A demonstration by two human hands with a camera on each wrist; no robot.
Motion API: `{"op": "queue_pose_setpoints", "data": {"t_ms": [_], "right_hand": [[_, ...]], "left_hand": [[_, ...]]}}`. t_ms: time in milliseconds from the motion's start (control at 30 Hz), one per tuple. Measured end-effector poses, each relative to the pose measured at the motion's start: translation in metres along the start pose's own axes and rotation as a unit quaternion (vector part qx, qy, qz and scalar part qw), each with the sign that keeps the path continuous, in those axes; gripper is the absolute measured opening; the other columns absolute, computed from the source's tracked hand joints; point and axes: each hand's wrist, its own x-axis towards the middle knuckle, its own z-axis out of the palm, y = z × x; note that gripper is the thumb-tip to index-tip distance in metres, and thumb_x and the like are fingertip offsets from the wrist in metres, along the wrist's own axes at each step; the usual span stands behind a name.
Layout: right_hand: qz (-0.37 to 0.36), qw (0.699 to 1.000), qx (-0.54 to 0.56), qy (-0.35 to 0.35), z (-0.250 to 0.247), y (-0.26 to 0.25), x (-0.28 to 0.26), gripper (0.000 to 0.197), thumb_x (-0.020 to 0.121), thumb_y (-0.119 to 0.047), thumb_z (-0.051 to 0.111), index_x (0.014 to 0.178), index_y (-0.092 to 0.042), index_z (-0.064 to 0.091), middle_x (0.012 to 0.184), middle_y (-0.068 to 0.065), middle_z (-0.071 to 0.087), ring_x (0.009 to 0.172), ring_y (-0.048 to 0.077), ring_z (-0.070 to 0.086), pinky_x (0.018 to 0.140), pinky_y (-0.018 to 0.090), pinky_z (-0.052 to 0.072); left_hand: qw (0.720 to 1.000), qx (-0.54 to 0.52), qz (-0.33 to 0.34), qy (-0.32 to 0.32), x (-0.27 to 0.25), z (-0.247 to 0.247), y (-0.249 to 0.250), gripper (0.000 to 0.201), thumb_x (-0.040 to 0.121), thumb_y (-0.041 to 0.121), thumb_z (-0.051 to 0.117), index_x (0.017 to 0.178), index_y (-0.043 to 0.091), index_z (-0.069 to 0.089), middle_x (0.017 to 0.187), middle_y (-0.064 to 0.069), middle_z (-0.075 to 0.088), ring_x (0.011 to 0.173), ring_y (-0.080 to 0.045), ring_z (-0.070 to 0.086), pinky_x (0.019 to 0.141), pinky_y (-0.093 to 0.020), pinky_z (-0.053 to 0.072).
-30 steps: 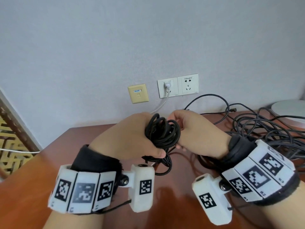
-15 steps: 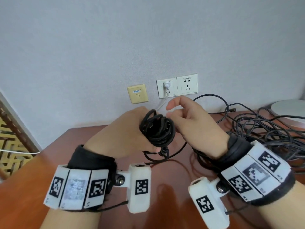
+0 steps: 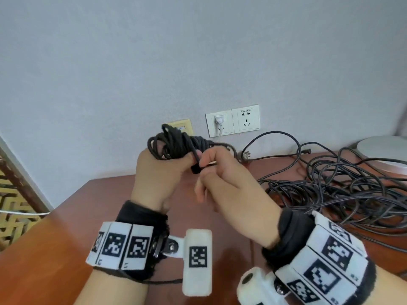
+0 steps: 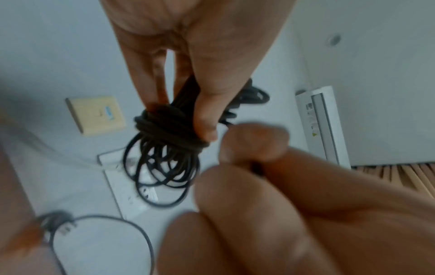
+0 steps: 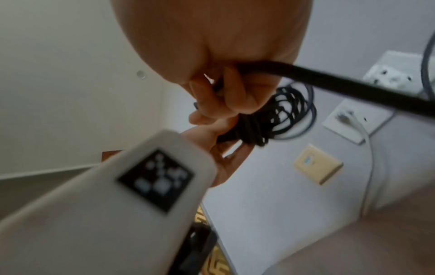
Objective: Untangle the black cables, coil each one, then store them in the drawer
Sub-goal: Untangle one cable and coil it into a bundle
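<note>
Coiled black cable (image 3: 176, 144) now raised higher above table (image 3: 92, 199), gripped in left hand (image 3: 158, 172). Right hand (image 3: 224, 183), earlier loose beside bundle, now pinches plug end (image 3: 196, 168), likely tucking it. Tangled cables (image 3: 343, 194) remain on table; drawer unseen.

No legible text; only blurred print on the wall socket (image 3: 246, 118).
</note>
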Motion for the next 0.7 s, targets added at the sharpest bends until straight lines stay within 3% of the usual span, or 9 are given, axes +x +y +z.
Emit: {"op": "queue_pose_setpoints", "data": {"t_ms": [67, 167, 233, 300, 400, 533, 567, 633, 700], "right_hand": [[0.031, 0.998, 0.049, -0.013, 0.006, 0.006, -0.001, 0.017, 0.100, -0.008, 0.038, 0.091, -0.022, 0.040, 0.054, -0.002, 0.056, 0.044, 0.010, 0.040, 0.049, 0.023, 0.034], [0.069, 0.990, 0.117, -0.036, 0.008, 0.011, -0.001, 0.012, 0.103, -0.011, 0.039, 0.095, -0.019, 0.043, 0.049, -0.002, 0.053, 0.038, 0.008, 0.038, 0.041, 0.014, 0.031], [0.082, 0.988, 0.125, -0.039, 0.005, 0.012, 0.002, 0.013, 0.103, -0.012, 0.040, 0.098, -0.018, 0.050, 0.047, -0.001, 0.051, 0.035, 0.005, 0.037, 0.038, 0.013, 0.031], [0.079, 0.990, 0.117, -0.027, 0.000, 0.015, 0.005, 0.022, 0.103, -0.013, 0.040, 0.090, -0.015, 0.058, 0.045, -0.001, 0.048, 0.033, 0.003, 0.036, 0.038, 0.011, 0.030], [0.065, 0.991, 0.117, -0.003, -0.007, 0.019, 0.010, 0.032, 0.103, -0.013, 0.042, 0.079, -0.016, 0.064, 0.041, -0.003, 0.044, 0.033, 0.003, 0.033, 0.037, 0.010, 0.028], [0.083, 0.988, 0.128, -0.032, -0.015, 0.017, 0.013, 0.031, 0.102, -0.014, 0.044, 0.082, -0.016, 0.068, 0.041, -0.004, 0.043, 0.033, 0.005, 0.031, 0.034, 0.015, 0.024], [0.095, 0.986, 0.132, -0.031, -0.018, 0.016, 0.014, 0.031, 0.101, -0.014, 0.044, 0.082, -0.016, 0.068, 0.041, -0.004, 0.043, 0.034, 0.006, 0.030, 0.034, 0.015, 0.023], [0.125, 0.983, 0.132, -0.040, -0.022, 0.017, 0.015, 0.031, 0.101, -0.014, 0.043, 0.081, -0.015, 0.067, 0.042, -0.006, 0.041, 0.037, 0.007, 0.030, 0.035, 0.016, 0.021], [0.142, 0.981, 0.122, -0.055, -0.022, 0.018, 0.014, 0.032, 0.100, -0.016, 0.046, 0.075, -0.015, 0.065, 0.043, -0.006, 0.040, 0.038, 0.006, 0.030, 0.036, 0.017, 0.021]], "left_hand": [[0.991, -0.123, -0.061, 0.007, 0.001, 0.003, -0.001, 0.021, 0.068, -0.005, 0.077, 0.085, 0.008, 0.073, 0.086, -0.007, 0.075, 0.087, -0.018, 0.071, 0.082, -0.032, 0.059], [0.950, -0.268, -0.160, -0.008, 0.008, 0.001, 0.000, 0.048, 0.065, 0.004, 0.069, 0.112, -0.007, 0.066, 0.110, -0.017, 0.072, 0.106, -0.027, 0.068, 0.089, -0.037, 0.056], [0.929, -0.311, -0.200, -0.019, 0.010, -0.001, 0.002, 0.042, 0.067, 0.001, 0.066, 0.108, -0.008, 0.069, 0.112, -0.016, 0.071, 0.108, -0.028, 0.067, 0.087, -0.040, 0.056], [0.914, -0.343, -0.217, -0.030, 0.010, -0.003, 0.006, 0.027, 0.067, -0.005, 0.062, 0.092, -0.007, 0.072, 0.103, -0.016, 0.072, 0.101, -0.026, 0.069, 0.085, -0.040, 0.057], [0.882, -0.407, -0.234, -0.044, 0.009, -0.001, 0.010, 0.035, 0.068, -0.009, 0.054, 0.101, -0.005, 0.064, 0.105, -0.020, 0.071, 0.105, -0.030, 0.069, 0.085, -0.042, 0.058], [0.863, -0.434, -0.249, -0.071, 0.006, 0.002, 0.015, 0.020, 0.069, -0.004, 0.053, 0.084, -0.005, 0.065, 0.093, -0.021, 0.072, 0.091, -0.031, 0.072, 0.082, -0.048, 0.057], [0.854, -0.448, -0.252, -0.078, 0.005, 0.001, 0.015, 0.019, 0.070, -0.003, 0.054, 0.085, -0.006, 0.067, 0.100, -0.022, 0.071, 0.098, -0.034, 0.071, 0.082, -0.049, 0.057], [0.837, -0.482, -0.243, -0.089, 0.005, -0.001, 0.016, 0.032, 0.074, 0.005, 0.062, 0.104, -0.005, 0.065, 0.120, -0.023, 0.066, 0.114, -0.040, 0.063, 0.083, -0.049, 0.058], [0.827, -0.509, -0.228, -0.074, 0.005, -0.003, 0.015, 0.041, 0.076, 0.016, 0.066, 0.115, 0.002, 0.064, 0.125, -0.019, 0.065, 0.116, -0.037, 0.063, 0.084, -0.050, 0.058]]}}
